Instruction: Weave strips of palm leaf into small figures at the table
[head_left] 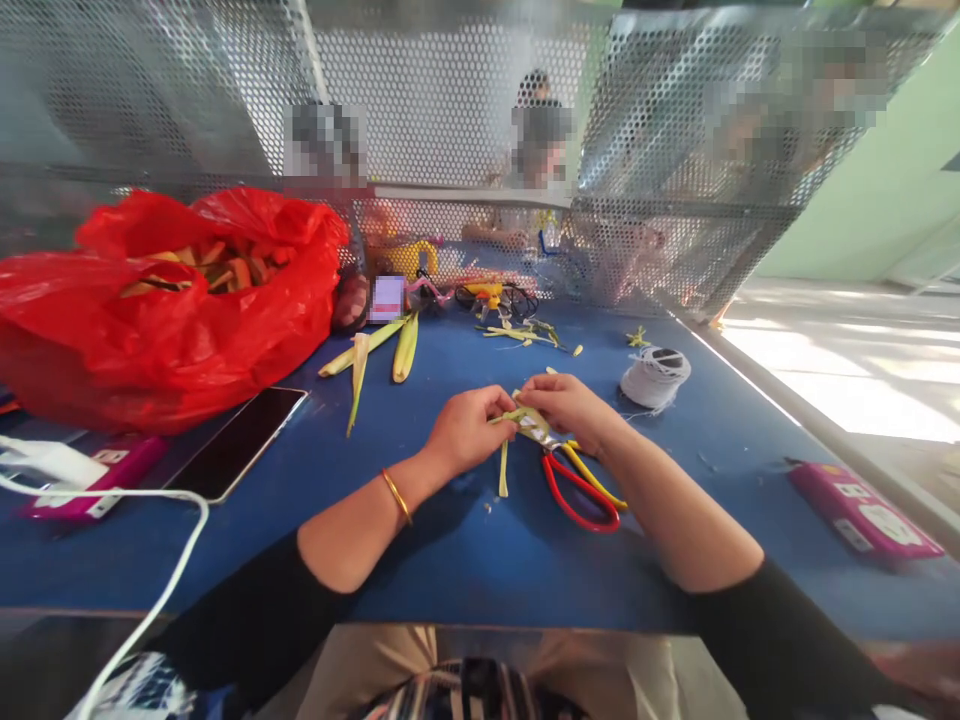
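Left hand point(466, 428) and right hand point(564, 405), fingertips of both pinched on a green leaf strip point(517, 413) between them, red-and-yellow-handled scissors point(553, 478) just below the grip, white string spool point(655, 384) to its right, leaf pieces point(406, 350) beyond the left hand.

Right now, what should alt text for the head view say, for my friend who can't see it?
A left hand and right hand hold a green strip over a blue table, scissors close by. A red bag sits left, white string right.
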